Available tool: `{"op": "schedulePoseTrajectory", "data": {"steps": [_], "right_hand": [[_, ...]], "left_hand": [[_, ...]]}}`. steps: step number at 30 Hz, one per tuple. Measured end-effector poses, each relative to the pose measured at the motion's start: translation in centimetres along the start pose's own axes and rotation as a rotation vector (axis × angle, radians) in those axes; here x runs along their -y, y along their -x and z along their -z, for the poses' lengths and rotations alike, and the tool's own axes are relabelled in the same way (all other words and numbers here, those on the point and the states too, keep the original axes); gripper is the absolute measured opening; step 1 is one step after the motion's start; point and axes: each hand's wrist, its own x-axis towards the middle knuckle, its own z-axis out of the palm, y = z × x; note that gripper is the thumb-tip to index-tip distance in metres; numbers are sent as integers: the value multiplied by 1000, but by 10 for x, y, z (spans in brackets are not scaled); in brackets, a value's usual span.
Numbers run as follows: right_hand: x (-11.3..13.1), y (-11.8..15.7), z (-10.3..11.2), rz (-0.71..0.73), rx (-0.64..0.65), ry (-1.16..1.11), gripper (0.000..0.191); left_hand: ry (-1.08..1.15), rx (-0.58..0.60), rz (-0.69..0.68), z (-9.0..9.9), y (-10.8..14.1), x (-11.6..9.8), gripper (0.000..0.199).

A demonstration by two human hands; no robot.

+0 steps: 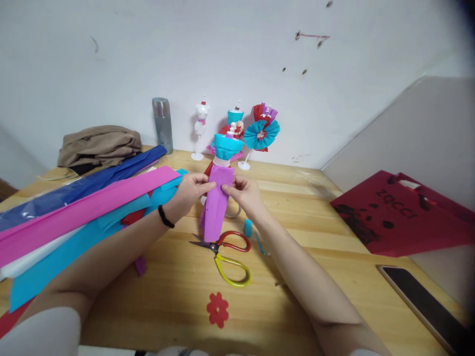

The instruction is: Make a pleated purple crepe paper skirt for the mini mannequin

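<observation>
A strip of purple crepe paper [216, 207] hangs down the front of a small dress form [228, 147], which wears a turquoise top and a pale band below it. At the strip's left edge, my left hand [190, 194] pinches it between thumb and fingers, just under the waist. The opposite edge is pinched by my right hand [243, 192] at about the same height. Below the strip's lower end lie scissors [214, 247] with one red and one yellow handle, blades apart. The form's lower part is hidden behind the paper.
Crepe paper strips [100, 202] cover the left side. A flask [162, 126], brown cloth [100, 143] and decorated dress forms [261, 133] stand or lie by the wall. At right are a red bag [397, 217] and phone [423, 301]. A red paper flower [217, 310] lies in front.
</observation>
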Motion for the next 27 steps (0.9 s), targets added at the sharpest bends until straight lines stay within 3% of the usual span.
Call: {"op": "schedulePoseTrajectory", "data": {"steps": [4, 13, 19, 27], "right_hand": [[-1, 1, -1, 3, 5, -12, 27], [3, 3, -2, 82, 51, -45, 21], [-1, 0, -4, 102, -29, 18, 26], [-2, 0, -4, 106, -45, 32, 26]], "left_hand": [[-9, -2, -12, 0, 0, 2, 25], [-81, -56, -196, 1, 2, 9, 19], [-52, -52, -135, 0, -1, 8, 24], [-84, 5, -67, 0, 1, 9, 28]]}}
